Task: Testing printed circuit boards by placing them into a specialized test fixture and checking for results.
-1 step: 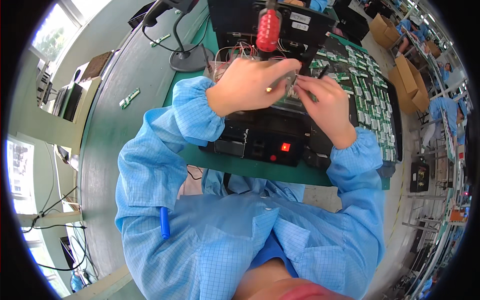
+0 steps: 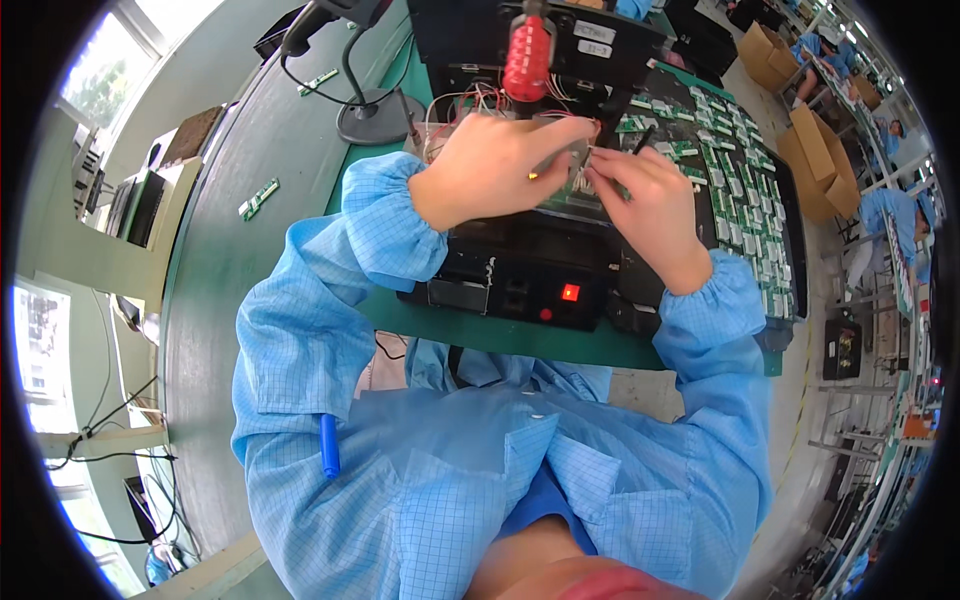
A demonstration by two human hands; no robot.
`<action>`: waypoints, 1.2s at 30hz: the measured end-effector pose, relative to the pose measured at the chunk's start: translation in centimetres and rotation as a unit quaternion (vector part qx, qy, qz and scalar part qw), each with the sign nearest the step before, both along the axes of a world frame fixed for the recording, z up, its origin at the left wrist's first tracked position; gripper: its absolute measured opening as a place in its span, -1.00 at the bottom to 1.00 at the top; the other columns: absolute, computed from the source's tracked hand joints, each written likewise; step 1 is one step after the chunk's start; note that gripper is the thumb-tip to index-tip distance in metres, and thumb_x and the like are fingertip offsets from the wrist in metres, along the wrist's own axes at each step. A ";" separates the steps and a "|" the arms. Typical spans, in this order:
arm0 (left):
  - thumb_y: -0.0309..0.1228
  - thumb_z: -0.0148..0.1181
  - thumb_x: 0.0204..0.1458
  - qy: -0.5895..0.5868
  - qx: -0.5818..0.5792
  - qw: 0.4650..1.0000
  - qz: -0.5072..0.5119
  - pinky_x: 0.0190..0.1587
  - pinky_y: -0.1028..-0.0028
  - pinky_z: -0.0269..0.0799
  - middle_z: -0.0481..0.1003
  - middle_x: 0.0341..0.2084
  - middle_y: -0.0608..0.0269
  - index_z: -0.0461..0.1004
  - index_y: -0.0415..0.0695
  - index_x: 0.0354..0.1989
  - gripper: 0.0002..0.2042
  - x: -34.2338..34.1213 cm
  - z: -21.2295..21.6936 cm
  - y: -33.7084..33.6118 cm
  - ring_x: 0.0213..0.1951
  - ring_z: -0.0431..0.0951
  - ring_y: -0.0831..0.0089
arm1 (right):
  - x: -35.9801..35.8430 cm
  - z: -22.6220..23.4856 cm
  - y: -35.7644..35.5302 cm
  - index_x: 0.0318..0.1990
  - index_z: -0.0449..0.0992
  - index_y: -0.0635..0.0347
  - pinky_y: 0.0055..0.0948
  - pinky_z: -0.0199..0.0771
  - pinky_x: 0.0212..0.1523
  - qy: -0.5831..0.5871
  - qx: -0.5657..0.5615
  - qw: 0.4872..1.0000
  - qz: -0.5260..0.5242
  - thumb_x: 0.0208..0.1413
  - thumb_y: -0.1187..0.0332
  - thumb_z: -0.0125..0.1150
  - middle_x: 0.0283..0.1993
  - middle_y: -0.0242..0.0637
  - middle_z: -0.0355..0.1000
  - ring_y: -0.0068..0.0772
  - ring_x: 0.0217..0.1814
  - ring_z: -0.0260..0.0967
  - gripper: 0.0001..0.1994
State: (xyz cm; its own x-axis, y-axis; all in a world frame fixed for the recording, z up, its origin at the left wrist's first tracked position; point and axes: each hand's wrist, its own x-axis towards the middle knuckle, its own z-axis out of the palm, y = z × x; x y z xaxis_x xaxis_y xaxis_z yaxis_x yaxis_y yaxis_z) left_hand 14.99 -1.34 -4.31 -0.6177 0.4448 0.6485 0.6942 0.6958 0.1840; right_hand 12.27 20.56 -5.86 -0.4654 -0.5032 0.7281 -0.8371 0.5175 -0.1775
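Hands meet over a black test unit (image 2: 530,270) on a green bench (image 2: 230,230): the left hand (image 2: 495,165) and right hand (image 2: 645,195) pinch a small green circuit board (image 2: 567,178) between them, fingertips closed on its edges, the left from 9 o'clock, the right from 3 o'clock. Most of the board is hidden under the fingers. It sits on top of the unit, at 12 o'clock from a lit red button (image 2: 570,292) on the unit's front face. Red and white wires (image 2: 470,102) loop just past the left hand at 11 o'clock. A red handle (image 2: 527,55) stands upright at 12 o'clock from the board, fixed to a black frame (image 2: 560,40). A tray (image 2: 745,190) of many green boards in rows lies at 3 o'clock from the right hand. A round lamp base (image 2: 372,118) with a bent neck stands at 10 o'clock from the left hand, and a loose green strip (image 2: 258,198) lies well apart at 9 o'clock. Both arms wear blue checked sleeves (image 2: 330,270), and a blue pen (image 2: 329,445) is clipped at the left side of the coat. Cardboard boxes (image 2: 800,160) and a person in blue (image 2: 890,215) show at the far right
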 end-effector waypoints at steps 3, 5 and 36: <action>-0.35 0.28 0.06 -0.024 -0.050 0.998 0.001 -0.52 0.26 0.45 0.52 -0.63 0.17 0.55 -0.02 -0.28 -0.90 -0.9 -0.4 -0.1 -0.56 0.55 0.14 | -0.7 0.2 0.0 -0.34 0.65 0.19 -0.34 0.51 -0.38 0.023 0.042 0.999 0.011 -0.06 0.44 0.42 -0.30 -0.31 0.63 -0.27 -0.41 0.48 -0.89; -0.36 0.27 0.06 -0.020 -0.071 0.997 -0.012 -0.52 0.26 0.45 0.52 -0.63 0.17 0.55 -0.02 -0.29 -0.91 -1.3 0.3 0.0 -0.56 0.55 0.15 | -1.2 0.0 0.2 -0.35 0.65 0.19 -0.33 0.51 -0.39 0.006 0.038 0.999 0.011 -0.07 0.45 0.42 -0.34 -0.32 0.62 -0.27 -0.42 0.47 -0.89; -0.39 0.23 0.12 -0.038 -0.119 0.992 0.008 -0.54 0.27 0.48 0.55 -0.60 0.15 0.53 -0.01 -0.25 -0.93 -1.8 0.6 0.7 -0.56 0.58 0.14 | -2.4 -1.3 0.7 -0.41 0.58 0.10 -0.20 0.44 -0.45 -0.046 -0.002 0.999 0.027 0.03 0.31 0.35 -0.53 -0.27 0.47 -0.14 -0.45 0.45 -0.89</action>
State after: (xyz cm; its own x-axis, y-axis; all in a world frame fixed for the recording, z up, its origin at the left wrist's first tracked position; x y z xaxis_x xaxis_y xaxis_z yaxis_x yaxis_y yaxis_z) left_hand 13.15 -0.65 -3.70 -0.6684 0.5693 0.4787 0.6735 0.7363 0.0647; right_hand 9.85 21.25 -7.17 -0.5026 -0.5258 0.6862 -0.8437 0.4713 -0.2569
